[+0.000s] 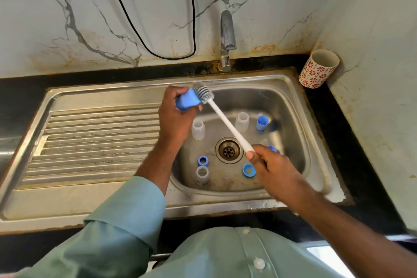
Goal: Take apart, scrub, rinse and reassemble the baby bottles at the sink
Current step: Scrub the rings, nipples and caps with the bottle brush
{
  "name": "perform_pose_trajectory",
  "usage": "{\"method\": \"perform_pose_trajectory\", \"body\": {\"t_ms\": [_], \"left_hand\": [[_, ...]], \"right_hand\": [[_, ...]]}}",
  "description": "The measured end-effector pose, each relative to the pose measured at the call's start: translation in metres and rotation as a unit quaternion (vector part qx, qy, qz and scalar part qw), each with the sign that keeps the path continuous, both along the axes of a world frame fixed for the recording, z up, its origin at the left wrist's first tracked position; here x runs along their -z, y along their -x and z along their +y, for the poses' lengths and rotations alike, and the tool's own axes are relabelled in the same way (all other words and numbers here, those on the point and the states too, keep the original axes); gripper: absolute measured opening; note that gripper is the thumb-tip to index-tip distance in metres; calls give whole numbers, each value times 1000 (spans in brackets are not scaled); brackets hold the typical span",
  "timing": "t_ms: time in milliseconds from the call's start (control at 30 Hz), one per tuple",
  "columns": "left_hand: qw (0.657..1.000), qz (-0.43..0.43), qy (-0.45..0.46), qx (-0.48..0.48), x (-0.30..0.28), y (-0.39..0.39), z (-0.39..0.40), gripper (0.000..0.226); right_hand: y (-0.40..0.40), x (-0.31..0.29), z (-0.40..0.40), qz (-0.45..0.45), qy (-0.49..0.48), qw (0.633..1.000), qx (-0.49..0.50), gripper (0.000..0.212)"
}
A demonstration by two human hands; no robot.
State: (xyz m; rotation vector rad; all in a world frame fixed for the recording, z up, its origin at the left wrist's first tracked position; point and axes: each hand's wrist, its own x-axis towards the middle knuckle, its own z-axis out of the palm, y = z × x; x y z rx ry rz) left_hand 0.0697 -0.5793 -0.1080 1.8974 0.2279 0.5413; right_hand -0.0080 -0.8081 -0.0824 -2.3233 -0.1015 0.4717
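Blue cap [187,100] sits gripped in your left hand [174,115], fingers curled round it, raised over the left edge of the steel sink [291,97]. Your right hand [268,165] pinches the end of the white brush [225,122] handle, with the grey bristle head [203,92] touching the cap's open end. Down in the basin: three clear bottles [198,130] upright around the drain [228,150], a second blue cap [262,123] at the back right, blue rings [202,160] near the front. Tap [227,38] behind, patterned cup [318,69] on the counter corner.

blue ring [272,148] mostly hidden behind right hand [269,165]
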Motion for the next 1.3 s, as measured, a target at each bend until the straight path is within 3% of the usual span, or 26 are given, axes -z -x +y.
{"method": "perform_pose_trajectory", "body": {"t_ms": [200, 333, 500, 633, 833, 1100, 1300], "left_hand": [[997, 46, 11, 55, 17, -11, -12, 43], [973, 140, -142, 116, 46, -40, -16, 48], [872, 258, -369, 193, 93, -84, -25, 48], [741, 291, -559, 232, 130, -116, -38, 42], [657, 332, -624, 261, 168, -152, -53, 34], [653, 325, -632, 261, 183, -154, -48, 28], [722, 253, -582, 277, 157, -105, -56, 26]], "right_hand": [[-17, 8, -13, 17, -18, 998, 54, 24], [-24, 22, -18, 79, -3, 994, 79, 28], [-45, 36, -24, 118, 4, 989, 90, 20], [-67, 47, -30, 147, 12, 984, 97, 20], [-85, 67, -42, 181, -7, 973, 145, 23], [-90, 79, -47, 189, -16, 971, 146, 25], [-76, 70, -52, 166, -35, 974, 152, 23]]}}
